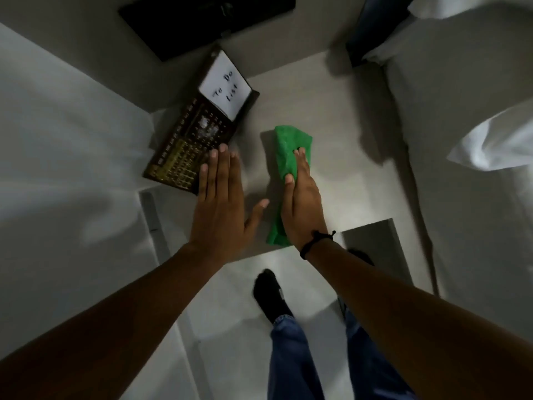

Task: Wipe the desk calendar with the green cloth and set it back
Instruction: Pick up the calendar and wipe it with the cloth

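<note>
Both hands out flat over the bench (340, 174), cloth under the right one!
Nearest, a black-socked foot (269, 293). Then the right hand (302, 203) presses straight-fingered on the green cloth (288, 145), and the left hand (222, 203) spreads wide over the desk calendar (184, 148)'s near corner. The calendar sits bench-left, its long axis near-left to far-right, white note (226, 90) at the far end.

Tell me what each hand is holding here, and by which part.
Nothing is gripped. The right hand lies flat on the green cloth; the left hand, fingers straight, overlaps a corner of the desk calendar.
</note>
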